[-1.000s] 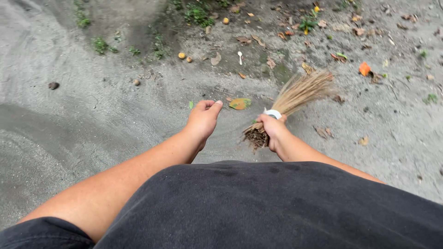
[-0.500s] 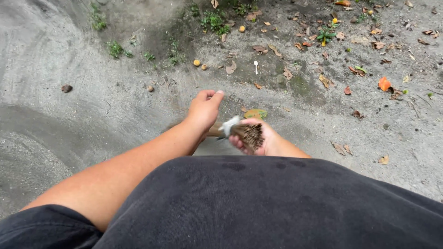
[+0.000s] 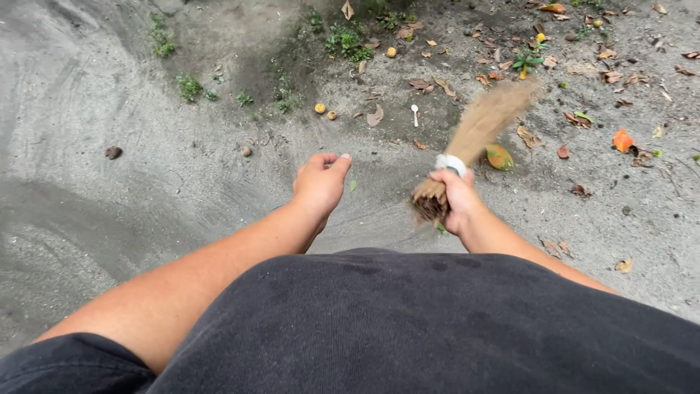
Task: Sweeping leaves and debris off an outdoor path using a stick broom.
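Observation:
My right hand (image 3: 458,198) grips a short stick broom (image 3: 477,131) near its bound end, just below a white band. The bristles point away from me and to the right, blurred by motion, over the sandy ground. A yellow-green leaf (image 3: 499,157) lies just right of the bristles. My left hand (image 3: 321,182) hangs in front of me with nothing in it, fingers loosely curled and apart, about a hand's width left of the broom.
Swept grey sand (image 3: 109,204) fills the left side. Dry leaves (image 3: 576,117), an orange leaf (image 3: 623,139), small yellow fruits (image 3: 319,108), a white spoon (image 3: 415,113) and weeds (image 3: 346,40) scatter the far ground. My dark shirt (image 3: 437,328) covers the lower frame.
The broom swung from my left, under my left hand, out to the front right. The yellow-green leaf moved right with the sweep. My left hand stayed almost in place.

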